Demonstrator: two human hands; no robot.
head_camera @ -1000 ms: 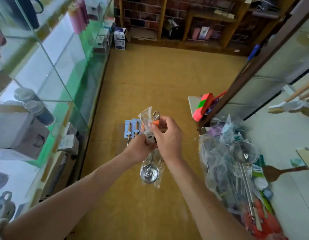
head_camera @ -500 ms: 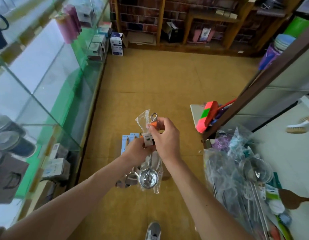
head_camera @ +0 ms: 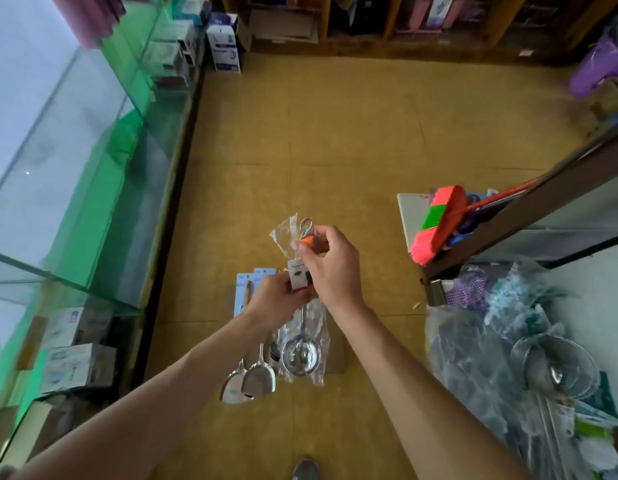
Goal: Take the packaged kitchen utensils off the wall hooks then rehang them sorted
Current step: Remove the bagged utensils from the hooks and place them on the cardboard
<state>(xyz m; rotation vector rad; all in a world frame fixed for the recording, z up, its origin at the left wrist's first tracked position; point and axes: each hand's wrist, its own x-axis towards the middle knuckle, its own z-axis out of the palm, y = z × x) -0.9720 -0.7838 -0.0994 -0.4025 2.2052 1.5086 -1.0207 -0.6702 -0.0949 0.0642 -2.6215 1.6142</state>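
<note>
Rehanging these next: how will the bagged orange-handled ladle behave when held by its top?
The ladle likely hangs bottom-heavy: its steel bowl dangles below the right hand. Its clear bag looks loose, so probably slippery; pinching the orange handle seems surer.

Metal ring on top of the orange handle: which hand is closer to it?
Right. The right hand pinches the orange handle just below the ring; the left hand grips the bag lower down.
</note>
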